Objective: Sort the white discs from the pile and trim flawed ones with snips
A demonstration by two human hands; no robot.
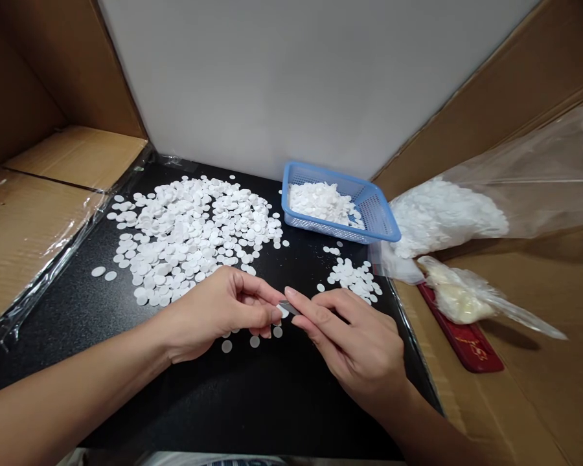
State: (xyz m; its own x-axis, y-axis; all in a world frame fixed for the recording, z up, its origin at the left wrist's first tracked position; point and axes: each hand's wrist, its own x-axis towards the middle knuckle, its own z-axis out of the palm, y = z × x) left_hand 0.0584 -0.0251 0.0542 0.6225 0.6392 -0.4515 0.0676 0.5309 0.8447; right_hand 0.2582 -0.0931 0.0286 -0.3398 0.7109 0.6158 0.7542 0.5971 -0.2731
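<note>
A small white disc (282,312) is pinched between the thumb and fingers of my left hand (218,307), low over the black tabletop (252,408). Against the disc's edge rests a thin grey blade (288,307), which the thumb and fingers of my right hand (362,343) grip. Most of the blade is hidden by those fingers. Several loose discs (255,341) lie just below my left fingertips. Behind my left hand spreads a large pile of white discs (189,233). A smaller heap of discs (355,279) lies just beyond my right hand.
A blue mesh basket (383,223) holding white pieces stands at the back, near the pale wall (272,84). To the right are a clear bag of white pieces (442,217), a knotted bag of yellowish stuff (459,301) and a red flat case (479,353). Cardboard (34,239) borders the left.
</note>
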